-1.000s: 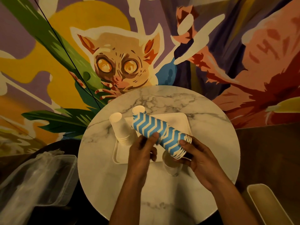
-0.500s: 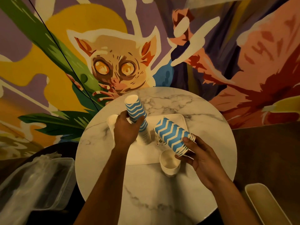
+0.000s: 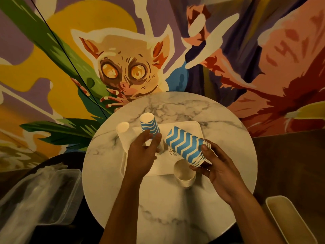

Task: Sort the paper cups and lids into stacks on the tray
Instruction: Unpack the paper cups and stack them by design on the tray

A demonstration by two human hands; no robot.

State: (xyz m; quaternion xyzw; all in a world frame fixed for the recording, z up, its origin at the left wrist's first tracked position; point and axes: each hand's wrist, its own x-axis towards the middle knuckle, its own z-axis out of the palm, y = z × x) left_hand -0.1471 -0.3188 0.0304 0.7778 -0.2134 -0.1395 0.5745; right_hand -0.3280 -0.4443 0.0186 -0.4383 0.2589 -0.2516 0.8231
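We hold a tilted stack of blue chevron cups (image 3: 184,147) in our curled right fingers (image 3: 205,150), over the tray (image 3: 190,127); our left fingers (image 3: 146,136) spread loose, the upturned blue stack (image 3: 149,125) just beyond them.

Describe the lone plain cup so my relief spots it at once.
On the round marble table, look at the tray's near edge, just under the right hand. The plain cup there is the only one standing mouth up; the others are stacked bottoms up or, like the chevron stack, held sideways.
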